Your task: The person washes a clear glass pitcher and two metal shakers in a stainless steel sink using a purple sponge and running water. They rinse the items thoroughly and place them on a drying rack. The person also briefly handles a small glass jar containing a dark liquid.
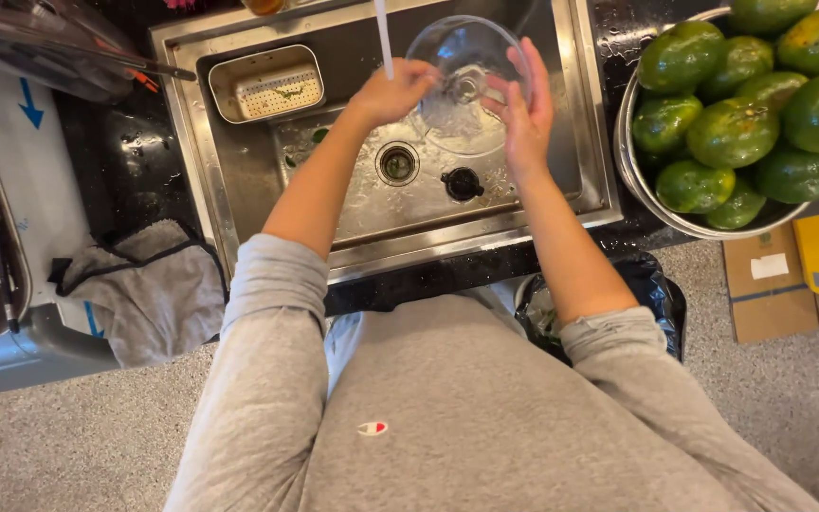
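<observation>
Both hands over the steel sink (239,180), working a clear glass lid (462,81) under a thin stream of water (384,38). Left hand (392,92) grips the lid at its left edge, fingers curled onto the glass near the centre knob. Right hand (523,109) cups the lid's right rim, fingers spread and pressed along the edge. Lid is tilted, held above the basin, clear of the bottom. Below it: round drain (397,163) and a black stopper (463,183) just beside it, both on the sink floor. Perforated strainer tray (267,83) sits in the back-left corner of the sink. On the dark counter (125,152) to the left, a grey cloth (149,284) hangs over the edge. Right of the sink, a metal bowl (629,161) piled with green papayas (732,131). Black bin bag (651,289) on the floor below.
</observation>
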